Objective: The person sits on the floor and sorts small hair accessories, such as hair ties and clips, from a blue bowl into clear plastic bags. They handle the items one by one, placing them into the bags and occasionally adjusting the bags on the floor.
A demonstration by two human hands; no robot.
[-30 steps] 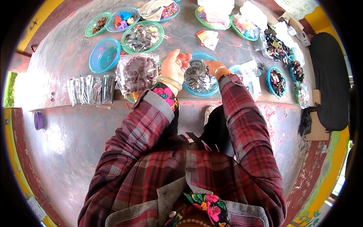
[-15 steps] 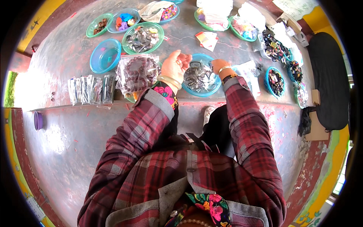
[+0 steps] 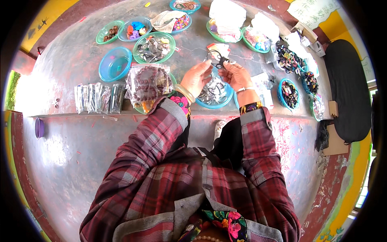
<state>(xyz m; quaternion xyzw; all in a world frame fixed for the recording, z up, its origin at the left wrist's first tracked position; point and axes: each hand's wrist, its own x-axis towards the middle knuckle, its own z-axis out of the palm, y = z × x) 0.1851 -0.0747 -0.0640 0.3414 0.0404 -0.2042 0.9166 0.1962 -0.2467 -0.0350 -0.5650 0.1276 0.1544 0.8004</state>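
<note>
Grey concrete platform (image 3: 86, 54) bears a round translucent-blue plastic basin (image 3: 225, 103) of clear packets (image 3: 211, 95), near whose far rim left hand (image 3: 195, 79) and right hand (image 3: 238, 76), fingertips narrowed, hold a thin black looped cord (image 3: 220, 63); step judged two-handed handling, next move needing steady pinches.

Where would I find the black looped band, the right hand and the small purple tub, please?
Black looped band (image 3: 221, 63): head view, on its dark, bunched part.
Right hand (image 3: 238, 76): head view, on the middle of the hand.
Small purple tub (image 3: 39, 128): head view, on its side.
</note>
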